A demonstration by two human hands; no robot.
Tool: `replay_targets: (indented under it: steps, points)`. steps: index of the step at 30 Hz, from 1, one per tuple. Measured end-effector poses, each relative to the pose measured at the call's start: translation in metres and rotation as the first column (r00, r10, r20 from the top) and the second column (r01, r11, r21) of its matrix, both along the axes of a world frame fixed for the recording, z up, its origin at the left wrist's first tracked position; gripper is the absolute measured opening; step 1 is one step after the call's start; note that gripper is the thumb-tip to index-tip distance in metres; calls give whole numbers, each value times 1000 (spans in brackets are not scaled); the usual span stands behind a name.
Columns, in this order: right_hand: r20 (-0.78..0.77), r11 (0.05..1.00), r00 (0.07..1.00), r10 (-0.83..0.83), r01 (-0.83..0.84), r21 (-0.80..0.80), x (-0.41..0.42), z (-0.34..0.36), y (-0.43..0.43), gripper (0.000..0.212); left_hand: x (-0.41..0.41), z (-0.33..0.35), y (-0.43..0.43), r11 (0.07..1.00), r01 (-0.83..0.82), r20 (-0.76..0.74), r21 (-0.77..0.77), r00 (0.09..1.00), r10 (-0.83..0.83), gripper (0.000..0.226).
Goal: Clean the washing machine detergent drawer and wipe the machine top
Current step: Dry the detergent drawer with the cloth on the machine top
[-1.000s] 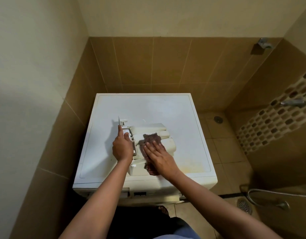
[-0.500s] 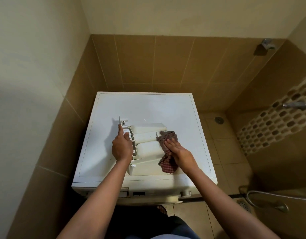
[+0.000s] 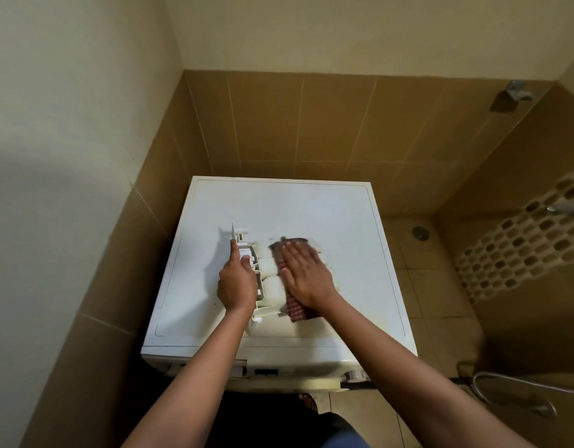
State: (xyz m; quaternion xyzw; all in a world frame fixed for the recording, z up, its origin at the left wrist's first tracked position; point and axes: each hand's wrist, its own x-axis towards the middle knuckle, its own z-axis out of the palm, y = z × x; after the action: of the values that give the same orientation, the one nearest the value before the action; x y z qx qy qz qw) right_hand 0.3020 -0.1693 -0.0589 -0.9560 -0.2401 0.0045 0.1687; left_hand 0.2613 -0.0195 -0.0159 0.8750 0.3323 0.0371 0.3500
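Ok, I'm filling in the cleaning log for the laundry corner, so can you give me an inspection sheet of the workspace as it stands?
Surface: white washing machine top, with a faint yellowish tint near the front right.
Job's things: detergent drawer lies out on the top; a red checked cloth is draped over it.
Clutter: nothing seen.
Hands: left hand grips the drawer's front end; right hand presses flat on the cloth.
Cables: nothing seen.
Surroundings: brown tiled walls, floor drain, tap on the right wall.
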Motion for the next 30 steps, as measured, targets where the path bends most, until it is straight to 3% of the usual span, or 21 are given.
replay_targets:
  steps: [2,4,6,8,11,13,16,19,22,26,30]
  points:
    - [-60,982,980,-188,185,-44,20,5,-5,67,-1,2,-1,1000,-5,-4,5,1000,5,47]
    - [-198,958,942,-270,241,-159,36,8,-3,58,-1,2,-2,1000,-9,5,4,1000,9,47]
    - [-208,962,954,-216,172,-212,43,11,9,64,0,2,-2,1000,-9,17,5,1000,8,47]
    - [-175,992,983,-61,40,-119,42,12,27,83,0,0,-1,1000,-3,19,10,1000,3,48]
    - [-209,985,965,160,-169,-25,38,18,44,62,1,2,-1,1000,6,-1,29,1000,-6,49]
    - [-222,984,962,162,-173,-32,48,23,43,51,0,4,-1,999,16,-7,38,1000,-15,49]
    - [-322,997,946,-35,11,-77,71,21,28,45,-1,5,-2,1000,-1,-17,24,1000,2,49]
    - [-440,956,849,-292,249,-153,86,12,2,49,0,5,-4,1000,-5,-25,7,1000,5,49]
    - [-449,926,811,-376,307,-221,84,14,-2,45,0,4,-5,1000,19,-18,21,1000,-19,49]
    - [-383,977,901,-202,157,-147,79,25,31,37,1,1,-3,1000,19,-7,15,1000,-18,48]
    - [-362,993,927,97,-68,92,59,32,66,40,4,-2,-2,1000,2,11,-6,1000,-2,47]
